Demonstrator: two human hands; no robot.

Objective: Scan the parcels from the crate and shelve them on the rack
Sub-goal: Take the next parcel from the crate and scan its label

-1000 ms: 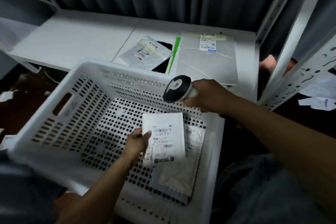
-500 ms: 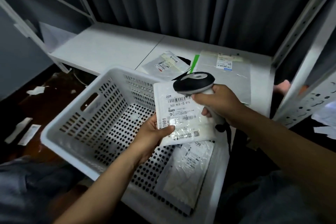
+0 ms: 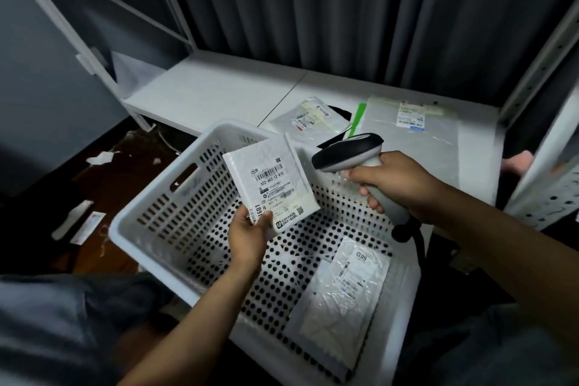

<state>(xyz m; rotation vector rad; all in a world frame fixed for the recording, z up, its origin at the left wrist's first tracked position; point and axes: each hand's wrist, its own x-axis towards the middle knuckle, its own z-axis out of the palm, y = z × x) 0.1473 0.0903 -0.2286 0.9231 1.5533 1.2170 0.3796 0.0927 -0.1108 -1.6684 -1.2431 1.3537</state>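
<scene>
A dark grey pleated curtain (image 3: 313,3) hangs behind. A grey panel (image 3: 37,103) stands at left. Paper scraps (image 3: 99,157) litter the dark brown floor (image 3: 103,191). The light is dim.

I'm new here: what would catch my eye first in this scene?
At the centre, the left hand holds a small white labelled parcel, and the right hand grips a black-and-grey handheld scanner right of it. Below them sits a white perforated plastic crate with one flat plastic-wrapped parcel inside; behind, a flat grey parcel lies on the white rack shelf.

The right hand (image 3: 398,185) hides much of the scanner (image 3: 347,150) handle.
</scene>
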